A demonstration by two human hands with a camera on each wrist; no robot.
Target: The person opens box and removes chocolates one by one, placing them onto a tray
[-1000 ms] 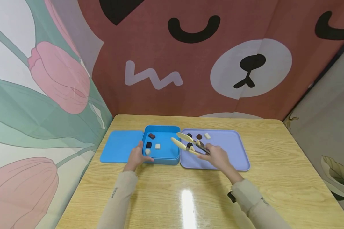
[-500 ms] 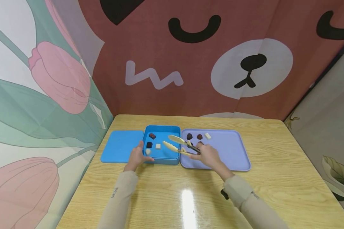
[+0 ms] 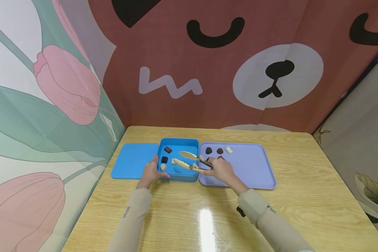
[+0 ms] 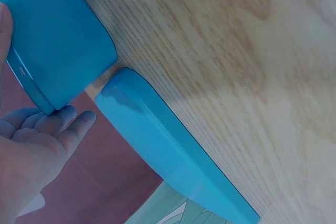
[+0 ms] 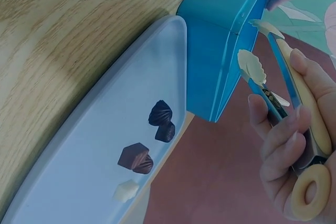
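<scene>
My left hand (image 3: 150, 172) grips the front-left corner of the blue box (image 3: 183, 177), thumb along its front and fingers at its left side. Inside lie a reddish-brown chocolate (image 3: 168, 149), a dark square chocolate (image 3: 165, 159), a rounded white one (image 3: 163, 167) and a small white piece partly behind the tongs. My right hand (image 3: 222, 171) holds cream-tipped tongs (image 3: 181, 163) over the box; their tips stand apart, with nothing visible between them. In the right wrist view, dark chocolates (image 5: 160, 113) and a white piece (image 5: 126, 191) lie on the lilac tray (image 5: 89, 153).
A flat blue lid (image 3: 133, 161) lies left of the box on the wooden table (image 3: 173, 217). The lilac tray adjoins the box's right side. A printed cloth (image 3: 163, 115) hangs behind the table's back edge.
My right hand has carried the spread tongs leftward, from over the tray to over the box, uncovering dark chocolates on the tray. My left hand stays at the box corner.
</scene>
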